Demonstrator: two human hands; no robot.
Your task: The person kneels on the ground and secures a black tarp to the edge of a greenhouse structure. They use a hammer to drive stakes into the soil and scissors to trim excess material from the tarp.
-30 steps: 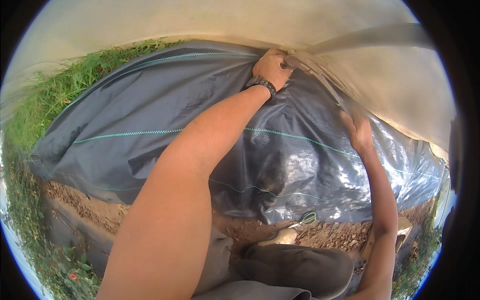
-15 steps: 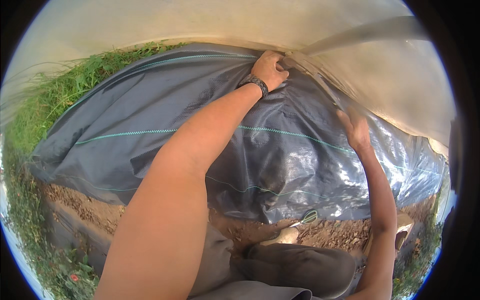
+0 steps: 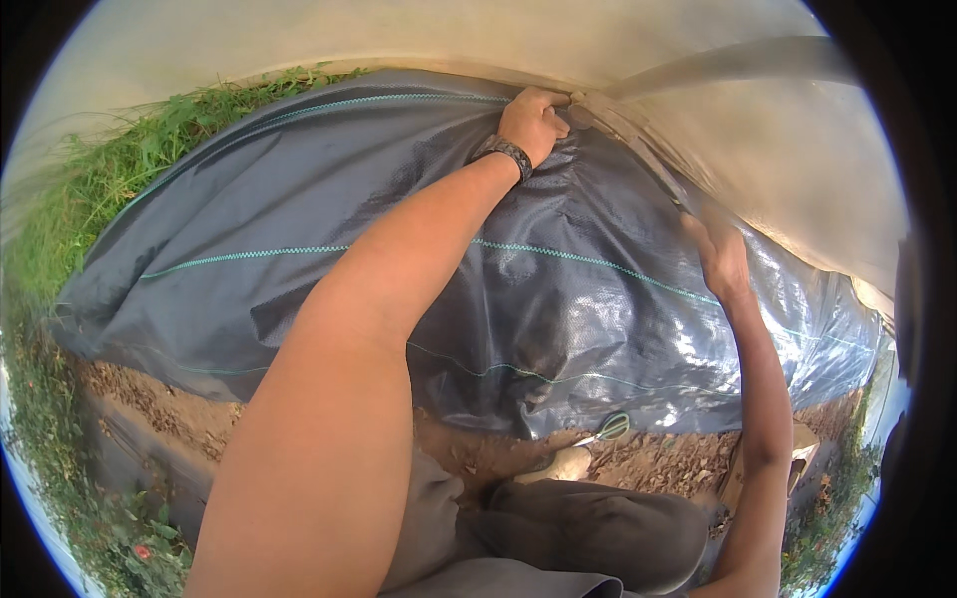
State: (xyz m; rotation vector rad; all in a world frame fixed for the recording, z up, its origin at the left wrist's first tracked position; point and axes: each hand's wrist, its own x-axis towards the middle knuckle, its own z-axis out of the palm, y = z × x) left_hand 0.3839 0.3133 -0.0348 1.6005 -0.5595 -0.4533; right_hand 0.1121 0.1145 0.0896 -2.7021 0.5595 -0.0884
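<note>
A large black woven plastic sheet point(image 3: 399, 189) with green stitched lines spreads before me, creased and shiny on its right side. My left hand point(image 3: 533, 125), with a dark band at the wrist, is closed on a gathered fold near the sheet's far edge. Close beside its fingers is the wider end of a long, narrow brownish tool point(image 3: 648, 157); its kind is unclear. My right hand point(image 3: 720, 254) is closed round the near end of it, over the sheet. Blur partly hides those fingers.
A pale plastic film wall point(image 3: 419, 35) rises behind the sheet, crossed by a grey pipe point(image 3: 738, 65). Grass point(image 3: 150, 159) grows at the left. Green-handled scissors point(image 3: 613, 427) lie near my shoe point(image 3: 566, 464) on leaf-strewn soil. A brown box-like object point(image 3: 799, 460) stands beyond my right forearm.
My right hand has shifted slightly to the right and down along with the tool's near end. My left hand keeps its grip on the sheet, a little higher in view.
</note>
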